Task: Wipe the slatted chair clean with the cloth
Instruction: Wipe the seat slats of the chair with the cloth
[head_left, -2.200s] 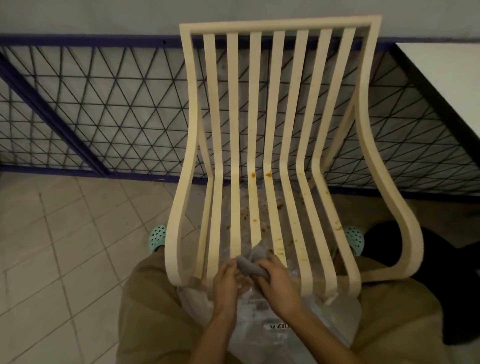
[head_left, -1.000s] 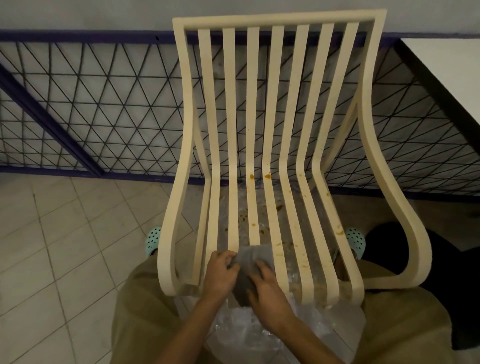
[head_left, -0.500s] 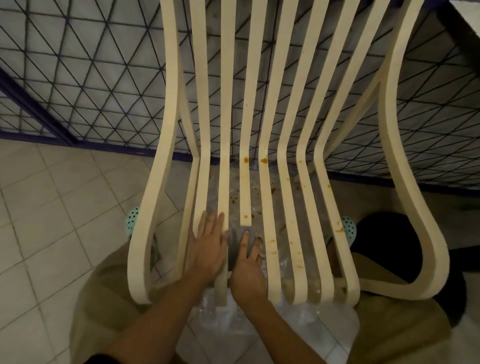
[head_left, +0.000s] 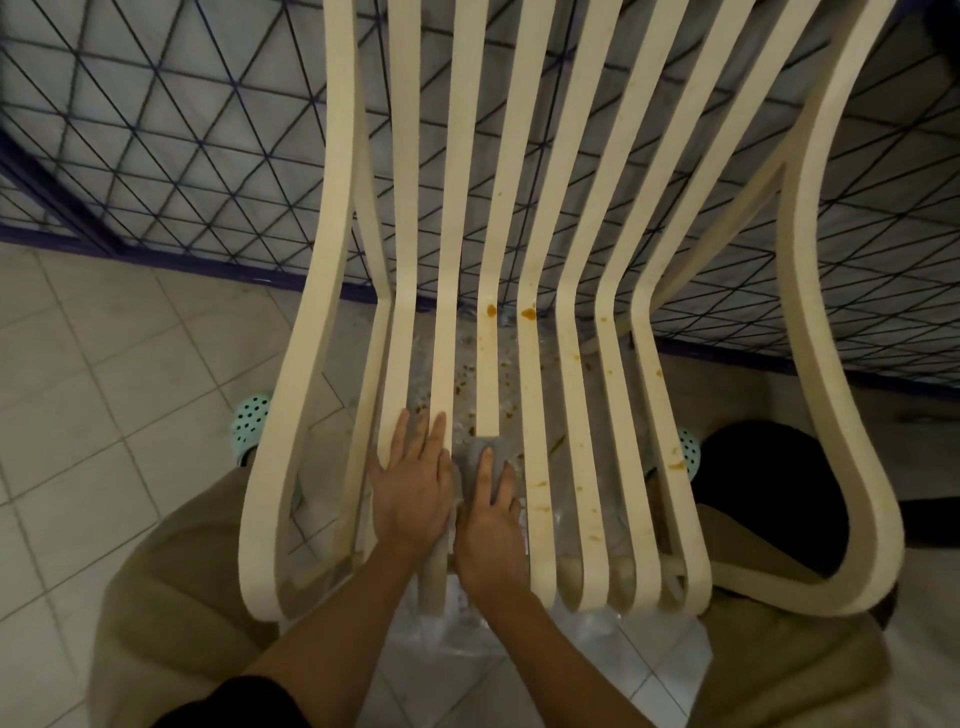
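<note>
A cream slatted chair (head_left: 545, 218) fills the head view, its seat slats spotted with orange-brown stains (head_left: 528, 313). A grey cloth (head_left: 478, 451) is wrapped over the front part of a middle seat slat. My right hand (head_left: 491, 525) lies flat on the cloth and presses it onto that slat. Beside it, my left hand (head_left: 413, 480) rests flat with fingers spread on the two slats to the left, its edge touching the cloth. Most of the cloth is hidden under my hands.
A clear plastic sheet (head_left: 519, 644) with crumbs lies on the tiled floor under the seat. A dark wire-mesh fence (head_left: 171, 130) runs behind the chair. A black object (head_left: 769, 483) sits at the right, beside the chair's armrest loop. My knees flank the chair's front.
My hands went from bunching the cloth at the seat's front edge to lying flat on the slats, sliding the cloth up the slat. The camera moved closer and lower.
</note>
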